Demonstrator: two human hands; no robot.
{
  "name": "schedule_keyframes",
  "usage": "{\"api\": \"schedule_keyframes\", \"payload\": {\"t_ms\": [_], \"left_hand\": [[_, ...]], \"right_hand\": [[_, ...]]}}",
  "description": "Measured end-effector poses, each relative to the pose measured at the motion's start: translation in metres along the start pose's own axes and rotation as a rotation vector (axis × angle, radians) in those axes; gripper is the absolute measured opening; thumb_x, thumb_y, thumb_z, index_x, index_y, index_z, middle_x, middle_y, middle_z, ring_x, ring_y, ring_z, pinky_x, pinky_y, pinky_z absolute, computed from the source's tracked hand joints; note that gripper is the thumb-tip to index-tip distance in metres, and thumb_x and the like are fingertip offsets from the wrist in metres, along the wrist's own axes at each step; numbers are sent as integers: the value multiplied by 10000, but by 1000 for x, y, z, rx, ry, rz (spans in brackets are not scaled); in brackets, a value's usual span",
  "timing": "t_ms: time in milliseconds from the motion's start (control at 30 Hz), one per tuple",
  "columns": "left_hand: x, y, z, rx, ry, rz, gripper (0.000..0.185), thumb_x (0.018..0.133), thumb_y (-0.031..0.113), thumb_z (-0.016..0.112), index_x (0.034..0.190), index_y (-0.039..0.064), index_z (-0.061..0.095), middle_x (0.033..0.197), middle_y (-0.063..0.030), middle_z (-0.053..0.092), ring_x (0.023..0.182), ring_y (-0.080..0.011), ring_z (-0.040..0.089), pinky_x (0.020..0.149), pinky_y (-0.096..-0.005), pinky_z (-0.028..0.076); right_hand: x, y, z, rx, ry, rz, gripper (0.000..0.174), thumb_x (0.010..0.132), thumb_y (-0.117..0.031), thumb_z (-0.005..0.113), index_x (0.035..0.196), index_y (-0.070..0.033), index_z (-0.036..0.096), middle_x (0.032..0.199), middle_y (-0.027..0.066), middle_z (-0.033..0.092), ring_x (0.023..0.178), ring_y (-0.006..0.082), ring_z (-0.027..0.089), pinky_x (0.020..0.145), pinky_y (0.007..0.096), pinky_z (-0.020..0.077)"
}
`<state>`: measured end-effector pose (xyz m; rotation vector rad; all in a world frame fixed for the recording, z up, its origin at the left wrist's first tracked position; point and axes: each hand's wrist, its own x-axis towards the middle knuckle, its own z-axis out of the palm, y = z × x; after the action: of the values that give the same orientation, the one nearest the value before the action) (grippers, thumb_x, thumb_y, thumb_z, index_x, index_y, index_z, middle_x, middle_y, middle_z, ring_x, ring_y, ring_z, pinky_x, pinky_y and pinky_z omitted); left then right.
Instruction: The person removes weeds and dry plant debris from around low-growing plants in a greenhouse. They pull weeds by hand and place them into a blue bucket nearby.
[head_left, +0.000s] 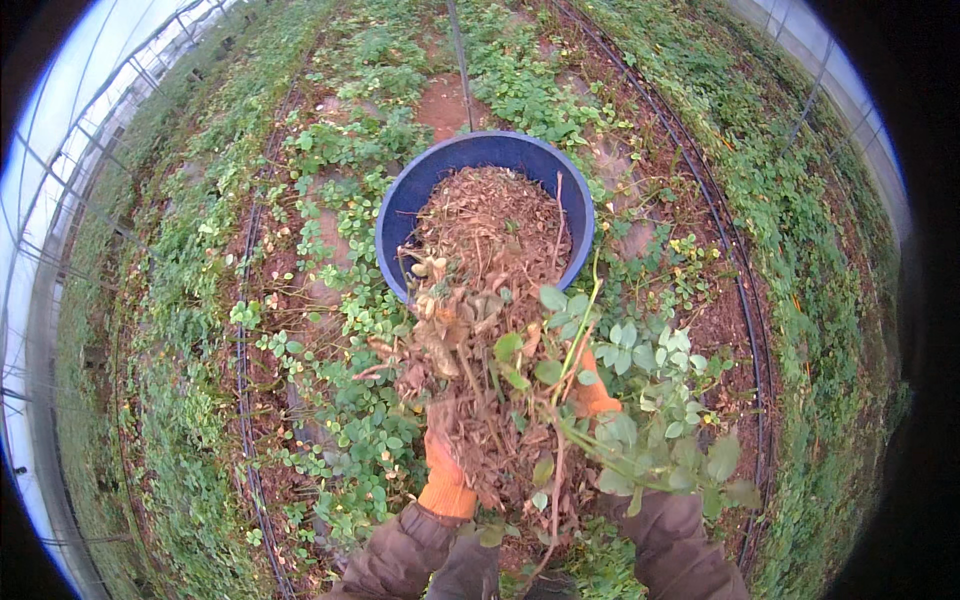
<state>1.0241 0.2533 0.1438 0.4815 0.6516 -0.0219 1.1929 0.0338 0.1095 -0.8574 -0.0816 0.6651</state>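
My left hand (448, 474) wears an orange knit glove and grips the left side of a large bundle of dry brown leaves and stems (487, 427). On the bundle's right side is my right hand (592, 386), in a matching glove, its fingers partly hidden by foliage. Fresh green leafy shoots (622, 442) stick out to the right of the bundle. Pale pod-like pieces (429, 268) show at its far end. Just beyond, a round blue tub (390, 202) holds a heap of crumbled dry plant litter (491, 210); the bundle overlaps its near rim in view.
Low green plants (367, 420) grow in rows on both sides. Black irrigation hoses (731, 247) run along the rows at right, with dark lines (241, 375) at left. A thin pole (460, 60) rises behind the tub. The greenhouse frame (67, 180) curves at the left edge.
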Motion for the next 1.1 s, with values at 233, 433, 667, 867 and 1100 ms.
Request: {"api": "schedule_keyframes", "payload": {"t_ms": [233,433,667,867,1100], "left_hand": [[22,29,11,-13,32,-2,613,1192,548,278,1649,179,454,1576,-110,617,1365,-350,647,1109,-588,564],[130,24,-66,675,-138,415,570,1233,359,348,1759,178,227,1630,-162,543,1235,-290,732,923,-430,681],[195,63,62,259,41,118,611,1198,393,444,1712,74,357,1584,-231,598,1325,-331,680,1047,-454,613],[298,102,155,1186,42,476,893,1073,621,518,1632,-72,453,1511,-318,639,1426,-480,582,1217,-471,424],[407,143,109,1144,35,813,771,1063,511,643,1607,-21,516,1560,-246,629,1436,-333,609,1201,-403,439]], "right_hand": [[26,-44,69,10,186,70,612,1086,-316,696,1595,-40,496,1377,74,675,1178,250,715,912,446,655],[82,-19,23,37,32,-167,506,1111,-313,644,1519,-34,537,1295,67,687,1098,229,716,870,416,640],[121,23,-73,126,236,-206,419,1105,-340,625,1407,-53,576,1169,66,689,964,215,694,788,404,618],[170,31,-149,171,297,-333,361,1099,-363,609,1310,-70,610,1061,65,691,849,202,676,718,394,600],[262,1,-156,118,292,-122,389,1082,-450,625,1178,-75,663,906,55,691,658,173,563,593,372,510]]}}
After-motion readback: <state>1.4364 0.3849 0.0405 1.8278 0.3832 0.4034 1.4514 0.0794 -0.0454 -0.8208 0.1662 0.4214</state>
